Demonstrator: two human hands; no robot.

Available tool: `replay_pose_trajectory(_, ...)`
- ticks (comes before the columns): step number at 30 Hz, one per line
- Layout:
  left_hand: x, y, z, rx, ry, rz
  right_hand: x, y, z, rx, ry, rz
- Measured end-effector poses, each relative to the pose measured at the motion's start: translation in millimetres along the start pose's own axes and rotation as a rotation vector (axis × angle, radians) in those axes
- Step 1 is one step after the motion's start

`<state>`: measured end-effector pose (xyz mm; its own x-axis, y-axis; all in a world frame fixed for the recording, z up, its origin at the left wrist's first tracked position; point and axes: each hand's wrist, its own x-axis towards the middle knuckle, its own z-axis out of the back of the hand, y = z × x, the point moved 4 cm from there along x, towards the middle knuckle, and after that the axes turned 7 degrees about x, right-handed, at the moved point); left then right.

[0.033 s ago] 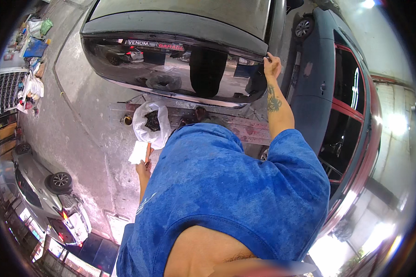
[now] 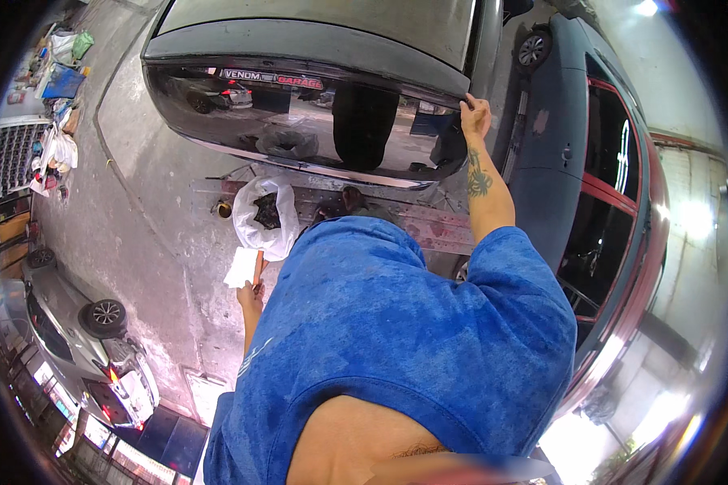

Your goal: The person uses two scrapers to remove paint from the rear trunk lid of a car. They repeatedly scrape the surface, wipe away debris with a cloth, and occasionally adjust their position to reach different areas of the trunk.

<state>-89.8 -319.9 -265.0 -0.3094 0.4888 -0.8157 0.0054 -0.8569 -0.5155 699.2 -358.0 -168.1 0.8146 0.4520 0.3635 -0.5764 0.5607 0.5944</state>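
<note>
— While the right hand (image 2: 475, 115) is reaching up, what is it touching?

— Its fingers are curling over the upper right corner of a glossy dark car panel (image 2: 299, 121), where the curved, mirror-like surface is meeting a matte grey edge. The hand is resting on it, fingers together, not clamping around anything.

— And the left hand (image 2: 251, 297)?

— It is hanging low beside the blue shirt, closing around a thin orange-handled tool (image 2: 258, 267) and a folded white sheet (image 2: 240, 267), perhaps paper or cloth; I cannot tell which.

— What is lying near that?

— A crumpled white plastic bag (image 2: 263, 214) with dark contents is sitting open on the rough concrete floor (image 2: 137, 202), just above the left hand. A reddish metal frame (image 2: 437, 226) is running under the panel.

— Further out?

— A blue-grey car (image 2: 574, 162) with red door trim is standing on the right, and a silver car (image 2: 81, 339) on the lower left.
</note>
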Motion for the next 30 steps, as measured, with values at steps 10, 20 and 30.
replay_pose_trajectory(10, 21, 43, 14, 0.099, 0.006, 0.069, -5, -21, -27, 0.187, -0.182, 0.067)
replay_pose_trajectory(20, 1, 13, -21, 0.052, 0.032, -0.001, -83, -35, -21, 0.023, 0.028, -0.27)
replay_pose_trajectory(30, -43, -70, -125, 0.093, 0.103, -0.202, -313, -117, -24, -0.329, 1.067, -0.416)
